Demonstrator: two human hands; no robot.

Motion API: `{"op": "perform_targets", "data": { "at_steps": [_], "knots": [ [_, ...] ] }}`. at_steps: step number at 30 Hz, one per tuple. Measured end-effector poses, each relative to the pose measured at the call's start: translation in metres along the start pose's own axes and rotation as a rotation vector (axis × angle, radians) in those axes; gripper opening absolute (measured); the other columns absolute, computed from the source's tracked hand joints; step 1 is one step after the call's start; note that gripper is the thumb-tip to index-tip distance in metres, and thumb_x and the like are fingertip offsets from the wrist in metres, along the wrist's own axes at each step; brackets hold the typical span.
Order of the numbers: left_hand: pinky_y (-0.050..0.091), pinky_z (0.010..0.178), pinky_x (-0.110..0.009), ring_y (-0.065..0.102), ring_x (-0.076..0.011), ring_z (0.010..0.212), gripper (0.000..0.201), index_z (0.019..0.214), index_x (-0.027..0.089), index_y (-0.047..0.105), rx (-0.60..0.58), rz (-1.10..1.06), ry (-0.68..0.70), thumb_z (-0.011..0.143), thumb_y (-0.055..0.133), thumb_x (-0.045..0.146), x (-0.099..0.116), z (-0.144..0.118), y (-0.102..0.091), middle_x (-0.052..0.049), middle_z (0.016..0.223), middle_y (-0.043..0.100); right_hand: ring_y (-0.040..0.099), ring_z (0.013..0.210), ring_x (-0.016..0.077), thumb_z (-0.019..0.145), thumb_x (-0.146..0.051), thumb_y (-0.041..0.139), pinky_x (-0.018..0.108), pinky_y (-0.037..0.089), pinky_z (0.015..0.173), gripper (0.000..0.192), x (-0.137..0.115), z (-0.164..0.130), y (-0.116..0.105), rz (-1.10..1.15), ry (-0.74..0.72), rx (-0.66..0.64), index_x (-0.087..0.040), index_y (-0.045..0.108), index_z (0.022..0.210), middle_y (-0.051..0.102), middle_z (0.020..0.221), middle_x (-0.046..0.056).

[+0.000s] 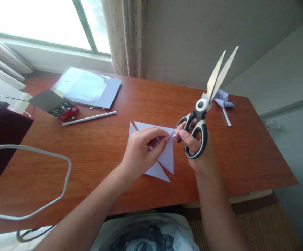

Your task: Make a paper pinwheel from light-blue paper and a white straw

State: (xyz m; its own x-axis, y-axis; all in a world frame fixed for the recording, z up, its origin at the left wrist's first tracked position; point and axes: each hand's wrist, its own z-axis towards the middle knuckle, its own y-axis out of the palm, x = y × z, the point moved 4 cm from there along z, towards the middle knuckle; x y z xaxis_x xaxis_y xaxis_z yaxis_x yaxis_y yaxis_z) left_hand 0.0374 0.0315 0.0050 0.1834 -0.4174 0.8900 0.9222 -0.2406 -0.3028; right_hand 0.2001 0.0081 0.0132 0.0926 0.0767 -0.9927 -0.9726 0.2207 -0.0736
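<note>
A pale lilac sheet of paper (166,158) with slits running in from its corners is held just over the desk. My left hand (146,146) pinches a part of it between thumb and fingertips and covers its middle. Hooked on the fingers of my right hand (193,143) are black-and-white scissors (201,106), blades slightly apart and pointing up and away. The thumb and a fingertip of that hand also meet at the paper's right corner. Whether they grip it is hard to make out.
On the wooden desk (141,97) lie a rolled paper stick (89,118), an open box of small metal pieces (62,109) and a clear sleeve with sheets (88,87). A folded paper pinwheel-like piece (223,101) lies at the right. A white cable (68,167) loops at the left.
</note>
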Motion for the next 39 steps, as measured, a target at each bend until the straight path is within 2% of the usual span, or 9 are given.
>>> {"op": "perform_targets", "data": {
  "at_steps": [5, 11, 20, 27, 32, 39],
  "knots": [
    [0.046, 0.058, -0.021, 0.056, -0.0093, 0.061, 0.012, 0.093, 0.019, 0.074, 0.005, 0.115, 0.154, 0.092, 0.063, 0.013, 0.006, -0.003, -0.001, -0.001, 0.077, 0.069, 0.059, 0.070, 0.0165, 0.079, -0.033, 0.075, 0.032, 0.050, 0.066, 0.016, -0.001, 0.002, 0.001, 0.044, 0.085, -0.036, -0.023, 0.062, 0.081, 0.062, 0.079, 0.000],
    [0.047, 0.058, -0.021, 0.057, -0.0091, 0.061, 0.012, 0.096, 0.020, 0.073, 0.000, 0.168, 0.234, 0.094, 0.062, 0.016, 0.007, -0.006, -0.001, -0.002, 0.082, 0.072, 0.058, 0.073, 0.0162, 0.079, -0.035, 0.077, 0.030, 0.050, 0.065, 0.018, -0.004, -0.002, -0.003, -0.004, 0.088, -0.102, -0.022, 0.065, 0.085, 0.065, 0.082, 0.000],
    [0.045, 0.056, -0.021, 0.056, -0.0093, 0.059, 0.013, 0.094, 0.018, 0.073, -0.017, 0.196, 0.179, 0.094, 0.060, 0.017, 0.006, -0.006, 0.000, -0.002, 0.078, 0.070, 0.064, 0.077, 0.0179, 0.077, -0.037, 0.083, 0.031, 0.054, 0.069, 0.024, -0.004, -0.009, -0.004, -0.092, 0.052, -0.107, -0.023, 0.065, 0.087, 0.070, 0.084, 0.001],
    [0.044, 0.056, -0.021, 0.055, -0.0092, 0.059, 0.012, 0.091, 0.018, 0.072, 0.002, 0.202, 0.185, 0.094, 0.061, 0.016, 0.007, -0.006, -0.001, 0.000, 0.074, 0.067, 0.061, 0.072, 0.0162, 0.077, -0.037, 0.083, 0.029, 0.053, 0.066, 0.025, -0.003, -0.009, -0.003, -0.099, 0.054, -0.099, -0.023, 0.063, 0.085, 0.070, 0.082, 0.000],
    [0.045, 0.057, -0.020, 0.055, -0.0085, 0.059, 0.011, 0.091, 0.018, 0.072, 0.002, 0.159, 0.167, 0.092, 0.062, 0.012, 0.008, -0.005, -0.001, 0.000, 0.076, 0.069, 0.061, 0.072, 0.0153, 0.078, -0.031, 0.081, 0.028, 0.053, 0.066, 0.022, -0.001, -0.010, -0.001, -0.087, 0.052, -0.084, -0.023, 0.062, 0.087, 0.069, 0.081, -0.001],
    [0.045, 0.057, -0.021, 0.056, -0.0094, 0.060, 0.010, 0.089, 0.018, 0.072, -0.011, 0.057, 0.075, 0.090, 0.064, 0.012, 0.007, -0.003, -0.003, 0.000, 0.074, 0.069, 0.062, 0.072, 0.0155, 0.075, -0.019, 0.074, 0.028, 0.053, 0.066, 0.018, -0.005, -0.012, 0.002, -0.111, 0.038, -0.044, -0.024, 0.061, 0.086, 0.068, 0.080, -0.001]
  ]
}}
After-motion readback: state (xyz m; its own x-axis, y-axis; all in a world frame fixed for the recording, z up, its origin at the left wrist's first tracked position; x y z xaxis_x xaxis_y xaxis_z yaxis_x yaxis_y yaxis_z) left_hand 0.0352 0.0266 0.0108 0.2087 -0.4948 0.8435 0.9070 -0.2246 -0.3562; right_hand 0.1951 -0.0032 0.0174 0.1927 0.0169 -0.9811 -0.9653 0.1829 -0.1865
